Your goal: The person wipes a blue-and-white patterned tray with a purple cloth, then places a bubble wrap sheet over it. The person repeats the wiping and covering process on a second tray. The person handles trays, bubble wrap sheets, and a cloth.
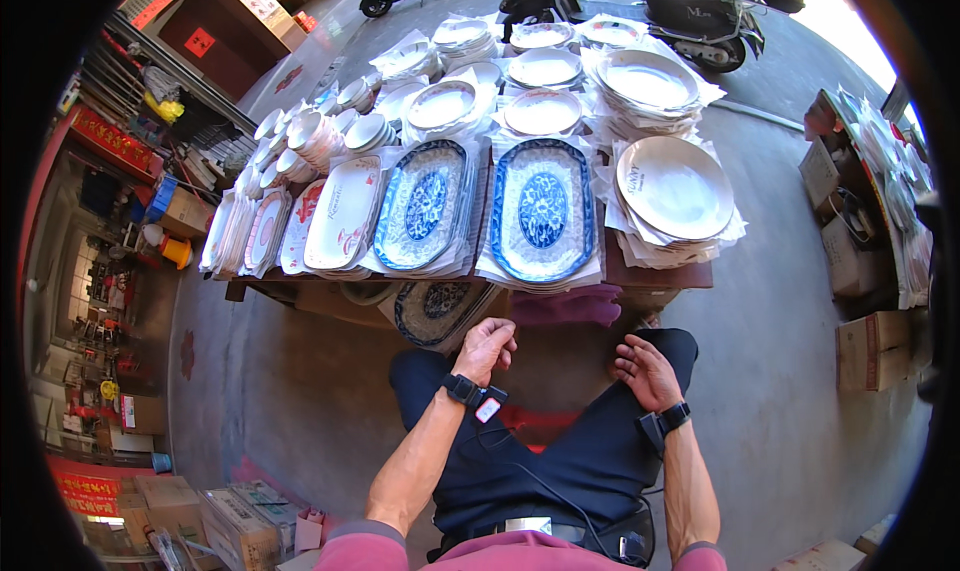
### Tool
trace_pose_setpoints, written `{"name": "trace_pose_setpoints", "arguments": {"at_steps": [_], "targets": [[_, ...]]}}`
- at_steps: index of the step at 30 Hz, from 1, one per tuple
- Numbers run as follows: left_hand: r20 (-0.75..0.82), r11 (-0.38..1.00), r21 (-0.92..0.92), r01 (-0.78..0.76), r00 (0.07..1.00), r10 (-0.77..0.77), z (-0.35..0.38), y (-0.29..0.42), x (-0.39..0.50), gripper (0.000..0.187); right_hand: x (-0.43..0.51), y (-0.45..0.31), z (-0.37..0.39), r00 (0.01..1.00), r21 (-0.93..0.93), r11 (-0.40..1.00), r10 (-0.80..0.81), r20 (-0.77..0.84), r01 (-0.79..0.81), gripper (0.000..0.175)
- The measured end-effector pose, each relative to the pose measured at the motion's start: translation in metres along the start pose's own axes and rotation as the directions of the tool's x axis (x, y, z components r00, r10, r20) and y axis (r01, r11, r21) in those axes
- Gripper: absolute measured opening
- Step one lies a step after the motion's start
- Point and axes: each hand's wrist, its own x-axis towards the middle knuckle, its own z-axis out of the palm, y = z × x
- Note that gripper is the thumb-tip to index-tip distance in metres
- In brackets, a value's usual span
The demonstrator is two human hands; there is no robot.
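My left hand (487, 347) is above my left thigh, its fingers curled; whether it holds something small cannot be told. My right hand (646, 368) rests by my right knee, palm partly up, its slightly bent fingers apart and holding nothing. In front of me a low table (660, 275) bears stacked plates with paper between them. Nearest are a blue-patterned oblong platter (542, 209), another such platter (424, 205), a white rectangular plate (343, 215) and a round white plate (675, 188). Below the table edge, near my left hand, a dark-patterned platter (433, 312) leans beside purple cloth (566, 305).
Stacked bowls (307, 132) cover the table's far left. At right stand another loaded table (874, 188) and a cardboard box (874, 351). Cardboard cartons (244, 530) sit at lower left. Scooters (694, 16) are parked beyond the table. A cable crosses my lap.
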Motion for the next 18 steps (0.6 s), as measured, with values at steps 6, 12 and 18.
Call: {"name": "trace_pose_setpoints", "arguments": {"at_steps": [6, 12, 18], "targets": [[-0.156, 0.97, 0.228, -0.081, 0.981, 0.118, 0.031, 0.007, 0.023, 0.045, 0.005, 0.002, -0.001, 1.0, -0.011, 1.0, 0.001, 0.016, -0.001, 0.034], [-0.151, 0.959, 0.284, 0.001, 0.988, 0.044, 0.033, 0.005, 0.048, 0.032, 0.004, 0.007, 0.01, 0.998, -0.177, 0.984, 0.022, -0.065, -0.033, 0.03], [0.076, 0.997, 0.02, -0.073, 0.995, 0.071, 0.024, 0.005, 0.013, 0.019, 0.008, 0.013, 0.046, 0.988, -0.359, 0.924, 0.097, -0.119, -0.134, 0.04]]}}
